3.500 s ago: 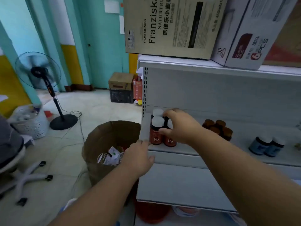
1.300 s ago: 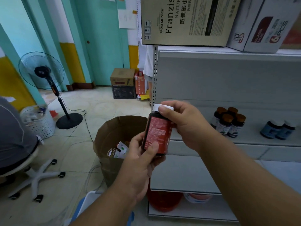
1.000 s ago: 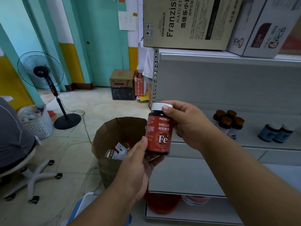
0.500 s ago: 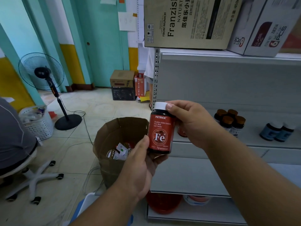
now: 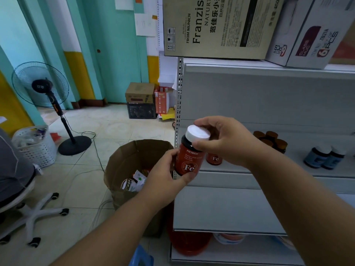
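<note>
A dark bottle with a red "Fe" label [image 5: 189, 160] and a white cap is held in front of the grey shelf [image 5: 269, 169], tilted with its cap toward me. My left hand [image 5: 165, 177] grips its lower body from the left. My right hand [image 5: 222, 143] curls round the white cap from the right and above. Another red "Fe" bottle [image 5: 214, 159] stands on the shelf just behind my right hand, partly hidden.
Brown-capped bottles [image 5: 272, 140] and two blue bottles [image 5: 324, 157] stand farther right on the shelf. An open brown paper bag [image 5: 123, 162] with packets stands on the floor to the left. Cartons [image 5: 221, 25] lie on top. A fan [image 5: 41, 85], basket [image 5: 36, 144] and chair base [image 5: 36, 214] are at left.
The bottle has tilted so its cap faces me more. My right hand has shifted to wrap the cap from above. My left hand now holds the bottle's side rather than its base.
</note>
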Available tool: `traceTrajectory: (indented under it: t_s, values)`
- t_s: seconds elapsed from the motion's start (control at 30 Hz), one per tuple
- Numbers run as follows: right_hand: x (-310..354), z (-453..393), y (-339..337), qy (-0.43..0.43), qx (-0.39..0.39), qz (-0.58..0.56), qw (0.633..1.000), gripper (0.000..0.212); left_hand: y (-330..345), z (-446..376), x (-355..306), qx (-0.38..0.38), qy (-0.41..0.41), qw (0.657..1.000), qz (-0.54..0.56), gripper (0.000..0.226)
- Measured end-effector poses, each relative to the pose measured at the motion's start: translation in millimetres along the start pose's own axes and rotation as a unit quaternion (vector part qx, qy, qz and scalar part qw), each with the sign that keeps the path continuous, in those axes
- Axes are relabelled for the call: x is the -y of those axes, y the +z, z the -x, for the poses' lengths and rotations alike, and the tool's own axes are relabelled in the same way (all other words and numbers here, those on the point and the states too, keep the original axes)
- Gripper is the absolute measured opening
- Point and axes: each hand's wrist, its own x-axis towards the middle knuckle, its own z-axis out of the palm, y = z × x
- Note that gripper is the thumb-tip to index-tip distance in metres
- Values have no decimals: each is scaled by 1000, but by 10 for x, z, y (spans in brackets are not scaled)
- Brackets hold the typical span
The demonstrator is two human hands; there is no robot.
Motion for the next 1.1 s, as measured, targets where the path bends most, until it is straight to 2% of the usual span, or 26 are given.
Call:
traceTrajectory:
  t_s: [0.17,0.27,0.43,0.5,0.63,0.73,0.87,1.0,1.1]
  values:
    - [-245,-281,15,-27,-15,131,991,51,169,-449,191,2,7,997,-78,58]
    - [-464,-503,60,-46,-18,170,984,46,278,-718,315,-5,15,994,-108,57]
    - [-852,-817,117,-32,-18,220,975,53,446,-1071,575,-17,-6,971,-238,66]
    - [-960,-901,127,-31,-5,234,972,52,503,-1129,661,-9,-9,966,-258,67]
    - [-1115,-885,164,-58,-17,210,976,59,579,-1203,756,-44,0,973,-228,64]
    - [-1145,-648,246,-149,-46,174,972,61,574,-1216,727,-83,29,975,-203,58]
    - [-1204,-358,417,-266,-108,190,939,55,561,-1159,745,-114,112,966,-203,56]
    - [-1214,-300,427,-287,-136,182,931,54,562,-1094,759,-95,87,982,-135,64]
    - [-1138,-302,346,-277,-127,163,938,59,529,-1003,705,-95,93,986,-97,65]
